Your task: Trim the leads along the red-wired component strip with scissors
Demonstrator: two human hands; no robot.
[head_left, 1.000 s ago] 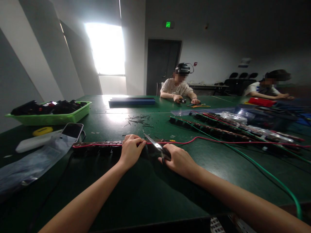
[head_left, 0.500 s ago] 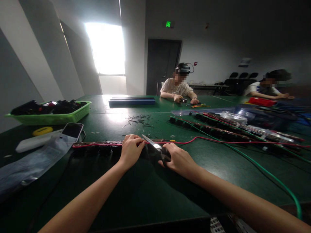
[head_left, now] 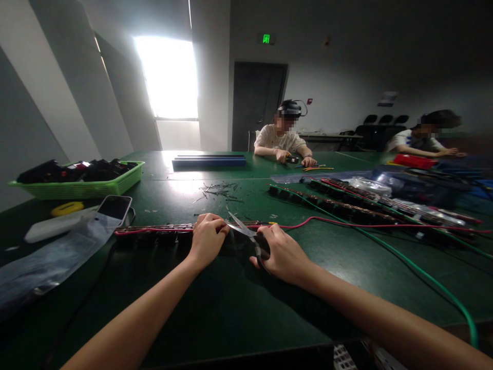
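Note:
My left hand (head_left: 207, 239) is closed over a long dark strip of components (head_left: 154, 231) that lies across the green table (head_left: 231, 303), with a red wire (head_left: 308, 222) running along it. My right hand (head_left: 283, 252) grips the black handles of a pair of scissors (head_left: 244, 229). The blades are parted and point left at the strip, right beside my left fingers.
A phone (head_left: 114, 207), a white bar (head_left: 57, 224) and a clear plastic bag (head_left: 50, 257) lie at the left, behind them a green basket (head_left: 82, 186) of dark parts. Wire offcuts (head_left: 219, 190), more strips (head_left: 346, 203) and a green cable (head_left: 419, 272) lie to the right. Two people sit at the far side.
The scissors have shifted slightly left toward my left fingers and my right hand has turned a little. My left hand stays on the strip.

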